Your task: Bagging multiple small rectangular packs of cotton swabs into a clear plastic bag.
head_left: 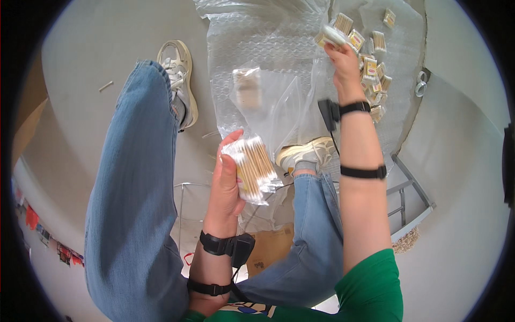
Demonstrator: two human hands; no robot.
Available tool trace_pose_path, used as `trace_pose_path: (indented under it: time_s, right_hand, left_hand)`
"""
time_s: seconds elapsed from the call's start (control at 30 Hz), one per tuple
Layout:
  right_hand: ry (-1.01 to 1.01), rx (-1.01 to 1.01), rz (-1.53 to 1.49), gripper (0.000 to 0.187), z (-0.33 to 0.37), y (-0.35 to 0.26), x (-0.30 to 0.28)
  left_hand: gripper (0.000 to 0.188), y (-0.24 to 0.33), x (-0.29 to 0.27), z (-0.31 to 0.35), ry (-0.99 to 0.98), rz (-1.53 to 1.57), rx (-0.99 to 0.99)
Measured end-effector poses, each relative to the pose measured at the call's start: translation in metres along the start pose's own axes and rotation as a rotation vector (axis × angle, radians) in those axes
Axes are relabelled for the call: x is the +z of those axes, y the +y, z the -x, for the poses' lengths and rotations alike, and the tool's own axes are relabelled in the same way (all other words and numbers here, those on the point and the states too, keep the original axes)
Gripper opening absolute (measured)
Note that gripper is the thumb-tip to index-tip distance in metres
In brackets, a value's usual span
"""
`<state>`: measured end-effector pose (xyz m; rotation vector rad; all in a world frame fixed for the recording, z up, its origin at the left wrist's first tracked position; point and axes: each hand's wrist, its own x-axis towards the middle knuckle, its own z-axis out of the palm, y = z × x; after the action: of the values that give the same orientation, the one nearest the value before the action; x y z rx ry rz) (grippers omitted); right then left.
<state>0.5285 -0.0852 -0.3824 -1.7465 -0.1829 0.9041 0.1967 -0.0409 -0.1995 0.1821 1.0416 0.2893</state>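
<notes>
My left hand [225,185] holds a clear packet of wooden-stemmed cotton swabs [253,169] up in front of me, fingers wrapped round its left side. My right hand [343,61] is stretched forward and grips a small pack of the same swabs [332,36] above a heap of several small swab packs [373,70] lying on the floor sheet. Both wrists carry black straps with a small device.
Bubble wrap and clear plastic bags [263,91] cover the floor ahead, one bag with swabs inside. My legs in blue jeans and white sneakers [179,75] spread to either side. A tape roll [421,86] lies at right, a metal frame [410,196] and cardboard [271,247] lie nearer.
</notes>
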Motion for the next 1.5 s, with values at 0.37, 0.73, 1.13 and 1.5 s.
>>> trace_pose_path:
  time_s: [0.37,0.73,1.13,1.5]
  right_hand:
    - [-0.643,0.107,0.066,0.025,0.224,-0.162,0.052]
    - [-0.389,-0.084,0.298,0.045,0.262,-0.135,0.089]
    - [-0.655,-0.107,0.420,0.069,0.259,-0.122,0.090]
    - [0.039,-0.210,0.857,0.033,0.019,-0.021,-0.037]
  left_hand:
    - [0.063,-0.011,0.015,0.005,0.096,-0.124,0.099]
    - [0.056,-0.015,0.019,0.007,0.148,-0.347,0.301]
    - [0.085,-0.008,0.024,0.012,-0.069,-0.358,0.380]
    - [0.091,0.001,0.026,0.010,-0.068,-0.026,0.005]
